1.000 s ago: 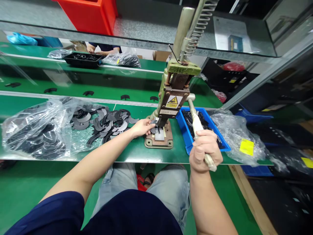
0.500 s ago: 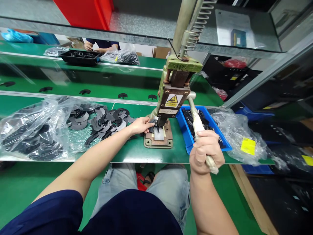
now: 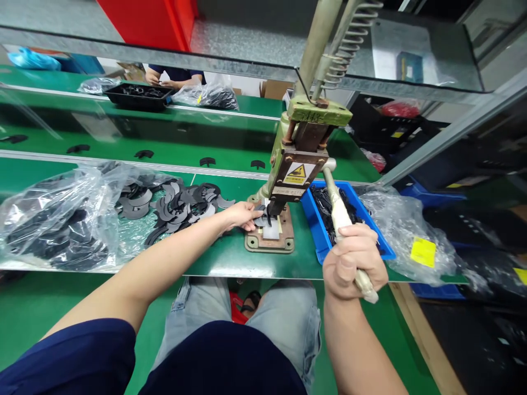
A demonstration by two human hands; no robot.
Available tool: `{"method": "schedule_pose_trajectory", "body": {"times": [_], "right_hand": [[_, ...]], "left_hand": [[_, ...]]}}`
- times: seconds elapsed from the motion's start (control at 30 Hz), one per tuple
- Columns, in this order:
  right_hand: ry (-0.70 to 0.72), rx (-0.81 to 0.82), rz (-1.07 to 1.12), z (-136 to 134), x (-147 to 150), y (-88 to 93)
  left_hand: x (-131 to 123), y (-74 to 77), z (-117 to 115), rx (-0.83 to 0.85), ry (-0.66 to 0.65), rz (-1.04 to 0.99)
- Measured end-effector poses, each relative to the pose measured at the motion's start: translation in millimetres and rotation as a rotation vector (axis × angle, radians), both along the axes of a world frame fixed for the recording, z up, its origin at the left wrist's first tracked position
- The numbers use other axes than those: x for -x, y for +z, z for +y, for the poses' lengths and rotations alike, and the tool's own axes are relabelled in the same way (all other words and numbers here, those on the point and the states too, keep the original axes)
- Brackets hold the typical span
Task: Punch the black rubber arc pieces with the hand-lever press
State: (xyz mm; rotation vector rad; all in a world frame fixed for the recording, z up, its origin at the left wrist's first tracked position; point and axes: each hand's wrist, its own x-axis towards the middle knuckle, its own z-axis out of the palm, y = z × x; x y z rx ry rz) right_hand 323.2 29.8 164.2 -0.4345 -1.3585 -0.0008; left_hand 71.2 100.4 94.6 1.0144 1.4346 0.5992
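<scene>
My left hand [image 3: 242, 215] pinches a dark curved plastic piece [image 3: 260, 220] at the left of the press base [image 3: 269, 247], under the ram. A small black part [image 3: 269, 215] shows beneath the ram's lower end. My right hand [image 3: 354, 259] is wrapped round the taped lever handle [image 3: 338, 208] of the green hand press [image 3: 295, 173]. Left of the press lies a pile of curved dark pieces [image 3: 181, 206]. Just behind the lever, a blue bin [image 3: 315, 225] holds many thin black parts.
Clear plastic bags lie at the left [image 3: 69, 219] and right [image 3: 411, 236] of the green bench. Single black parts [image 3: 144, 154] are spaced along a strip behind it. A metal shelf [image 3: 247, 57] crosses above. Across the bench, a person's hands [image 3: 158, 81] are near a black tray [image 3: 140, 96].
The view has shifted slightly, so the press appears a little further right and lower. My left hand still holds the curved piece and my right hand still grips the lever.
</scene>
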Motion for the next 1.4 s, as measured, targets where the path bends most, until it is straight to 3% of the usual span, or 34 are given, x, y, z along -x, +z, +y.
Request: {"method": "schedule_pose_trajectory", "body": {"times": [0.07,0.23,0.3,0.37,0.43,0.47,0.5,0.6,0.7,0.93,1.07,1.2,1.27,1.4], "right_hand": [[-0.008,-0.056,0.02,7.4,2.5,20.8],[0.102,-0.032,-0.051,40.5,-5.7,104.5],[0.073,0.029,-0.129,48.4,-14.1,118.2],[-0.06,0.073,-0.132,47.9,-20.1,103.7],[-0.208,0.146,-0.093,38.8,-19.6,63.0],[-0.202,0.212,-0.09,31.6,-16.1,36.5],[-0.141,0.376,-0.158,23.3,-10.3,9.0],[0.304,0.823,-0.337,-2.5,17.0,-60.9],[0.446,0.876,-0.343,-19.0,46.6,-92.6],[0.395,0.807,-0.275,-35.4,73.6,-92.5],[0.346,0.767,-0.366,-38.6,67.7,-86.6],[0.314,0.68,-0.588,-31.2,49.0,-71.8],[0.293,0.625,-0.694,-27.4,40.2,-64.9],[0.237,0.538,-0.839,-25.3,33.0,-60.7]], "left_hand": [[-2.1,0.9,-2.1,0.001,0.014,-0.017],[-1.9,-2.1,-8.8,-0.051,0.033,-0.108],[2.5,-0.5,-17.0,-0.102,0.053,-0.152],[10.0,4.8,-30.6,-0.17,0.061,-0.185],[18.9,13.3,-48.8,-0.234,0.032,-0.205],[22.8,18.3,-59.0,-0.263,0.012,-0.217],[25.7,23.5,-69.3,-0.291,-0.007,-0.231],[27.2,38.3,-97.4,-0.332,-0.053,-0.27],[20.3,48.4,-117.4,-0.323,-0.089,-0.255],[10.0,53.6,-133.5,-0.3,-0.094,-0.23],[14.6,52.2,-127.6,-0.248,-0.125,-0.301],[21.6,48.4,-121.5,-0.288,-0.15,-0.194],[23.5,47.7,-122.6,-0.387,-0.098,-0.093],[20.1,52.6,-131.6,-0.805,0.015,0.245]]}}
